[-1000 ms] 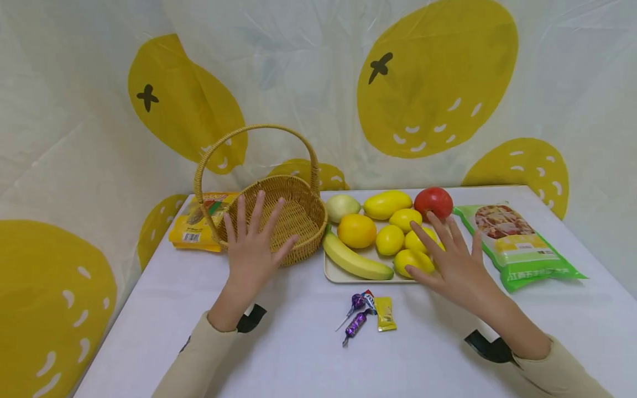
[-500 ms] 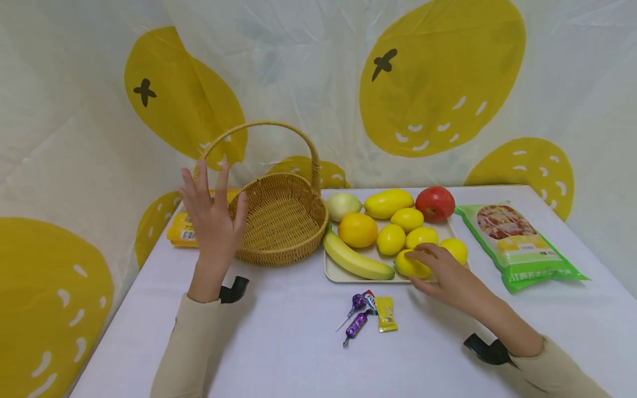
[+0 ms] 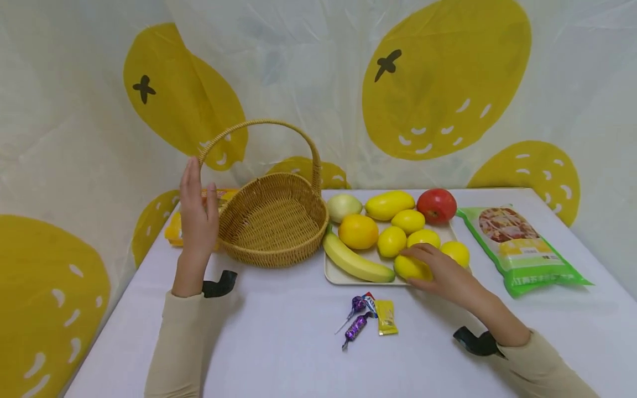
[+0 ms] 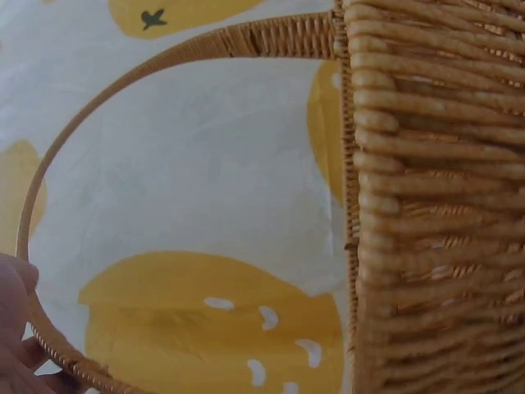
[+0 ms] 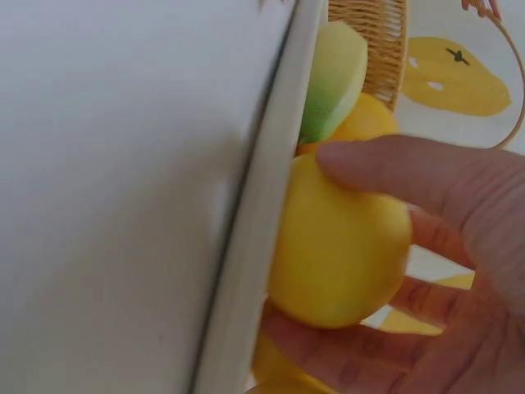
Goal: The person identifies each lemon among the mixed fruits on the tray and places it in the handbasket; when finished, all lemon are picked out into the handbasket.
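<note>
A wicker basket [image 3: 278, 257] with a tall handle [image 4: 123, 82] stands at the table's back left. My left hand [image 3: 196, 204] lies with straight fingers against its left side, by the foot of the handle; the left wrist view shows my fingertips [image 4: 15, 283] touching the handle. A cream tray [image 3: 338, 276] to the right of the basket carries fruit. My right hand [image 3: 415, 266] curls round a yellow lemon [image 3: 404, 267] at the tray's front edge. In the right wrist view my thumb and fingers [image 5: 394, 168] wrap that lemon [image 5: 340, 242] just inside the tray rim [image 5: 262, 246].
The tray also holds a banana [image 3: 355, 260], an orange [image 3: 358, 231], more lemons, a mango [image 3: 389, 204], a pale green fruit [image 3: 343, 207] and a red apple [image 3: 436, 205]. Wrapped sweets [image 3: 368, 315] lie in front. A green packet [image 3: 520, 243] sits right, a yellow packet [image 3: 174, 232] behind my left hand.
My left hand has swung from in front of the basket to its left side and turned edge-on. My right hand went from spread flat over the lemons to curled round one.
</note>
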A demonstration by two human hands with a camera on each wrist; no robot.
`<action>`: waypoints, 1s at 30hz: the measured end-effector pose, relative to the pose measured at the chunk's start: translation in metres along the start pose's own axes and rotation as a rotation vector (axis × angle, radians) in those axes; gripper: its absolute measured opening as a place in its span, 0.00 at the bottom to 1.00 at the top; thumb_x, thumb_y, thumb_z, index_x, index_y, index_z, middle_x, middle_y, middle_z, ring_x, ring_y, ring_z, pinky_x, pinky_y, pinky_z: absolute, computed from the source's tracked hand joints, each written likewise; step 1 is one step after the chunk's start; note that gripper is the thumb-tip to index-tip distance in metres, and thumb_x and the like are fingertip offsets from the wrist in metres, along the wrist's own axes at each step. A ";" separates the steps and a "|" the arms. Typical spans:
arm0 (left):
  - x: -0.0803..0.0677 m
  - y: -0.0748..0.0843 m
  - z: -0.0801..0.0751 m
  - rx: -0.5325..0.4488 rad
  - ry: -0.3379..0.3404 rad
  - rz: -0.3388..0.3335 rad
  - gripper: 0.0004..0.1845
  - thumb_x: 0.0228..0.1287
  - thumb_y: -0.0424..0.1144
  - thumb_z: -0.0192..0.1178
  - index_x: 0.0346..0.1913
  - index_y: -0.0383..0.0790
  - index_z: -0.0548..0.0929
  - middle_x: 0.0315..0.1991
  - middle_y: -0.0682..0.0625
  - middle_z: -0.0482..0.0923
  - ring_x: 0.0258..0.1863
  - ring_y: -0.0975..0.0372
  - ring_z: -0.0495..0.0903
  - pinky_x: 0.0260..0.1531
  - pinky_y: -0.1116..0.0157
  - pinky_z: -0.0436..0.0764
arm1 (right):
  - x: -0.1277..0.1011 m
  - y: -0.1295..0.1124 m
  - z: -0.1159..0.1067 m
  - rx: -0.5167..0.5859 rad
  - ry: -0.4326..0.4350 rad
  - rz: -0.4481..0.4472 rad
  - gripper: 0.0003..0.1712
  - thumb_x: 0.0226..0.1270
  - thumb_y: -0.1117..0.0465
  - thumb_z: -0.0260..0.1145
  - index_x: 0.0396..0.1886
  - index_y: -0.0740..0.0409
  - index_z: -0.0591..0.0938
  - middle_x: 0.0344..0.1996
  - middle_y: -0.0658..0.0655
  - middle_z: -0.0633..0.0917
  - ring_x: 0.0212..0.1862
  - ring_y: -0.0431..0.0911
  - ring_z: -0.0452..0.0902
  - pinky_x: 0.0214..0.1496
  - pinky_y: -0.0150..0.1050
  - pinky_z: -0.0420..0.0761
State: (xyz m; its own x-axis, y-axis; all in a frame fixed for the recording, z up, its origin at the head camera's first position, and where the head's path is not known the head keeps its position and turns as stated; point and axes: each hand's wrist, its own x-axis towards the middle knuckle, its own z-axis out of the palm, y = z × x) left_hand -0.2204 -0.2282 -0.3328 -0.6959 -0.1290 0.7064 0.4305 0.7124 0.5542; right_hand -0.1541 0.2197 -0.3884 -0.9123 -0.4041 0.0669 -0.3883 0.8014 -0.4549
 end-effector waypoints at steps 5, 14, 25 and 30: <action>0.002 -0.003 -0.008 0.000 0.039 -0.009 0.25 0.77 0.34 0.47 0.74 0.44 0.64 0.67 0.37 0.67 0.62 0.47 0.70 0.61 0.56 0.71 | 0.001 0.008 0.002 0.076 -0.003 -0.015 0.30 0.57 0.60 0.74 0.60 0.60 0.78 0.55 0.64 0.80 0.57 0.61 0.71 0.59 0.63 0.71; 0.005 -0.003 -0.022 -0.095 0.031 -0.188 0.23 0.75 0.39 0.52 0.70 0.53 0.71 0.59 0.41 0.75 0.56 0.52 0.76 0.54 0.69 0.77 | 0.005 0.008 0.006 0.122 0.026 -0.006 0.30 0.57 0.61 0.74 0.60 0.61 0.78 0.55 0.64 0.79 0.57 0.61 0.71 0.60 0.63 0.70; 0.008 -0.003 -0.023 -0.133 0.020 -0.245 0.22 0.73 0.41 0.54 0.68 0.45 0.73 0.59 0.47 0.76 0.54 0.53 0.78 0.51 0.70 0.78 | 0.007 0.008 0.009 0.134 0.060 0.000 0.31 0.56 0.62 0.75 0.59 0.63 0.77 0.53 0.65 0.80 0.55 0.59 0.73 0.59 0.61 0.72; 0.009 -0.004 -0.023 -0.139 0.014 -0.260 0.22 0.73 0.41 0.54 0.68 0.45 0.72 0.59 0.47 0.76 0.55 0.54 0.78 0.52 0.68 0.78 | 0.006 0.007 0.005 0.141 0.064 -0.001 0.31 0.56 0.60 0.74 0.59 0.63 0.77 0.53 0.65 0.80 0.54 0.60 0.73 0.58 0.61 0.72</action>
State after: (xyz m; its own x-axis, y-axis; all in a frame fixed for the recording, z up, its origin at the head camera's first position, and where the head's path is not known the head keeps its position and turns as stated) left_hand -0.2149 -0.2478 -0.3186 -0.7859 -0.3047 0.5381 0.3141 0.5528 0.7718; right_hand -0.1617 0.2201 -0.3957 -0.9202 -0.3719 0.1220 -0.3710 0.7295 -0.5747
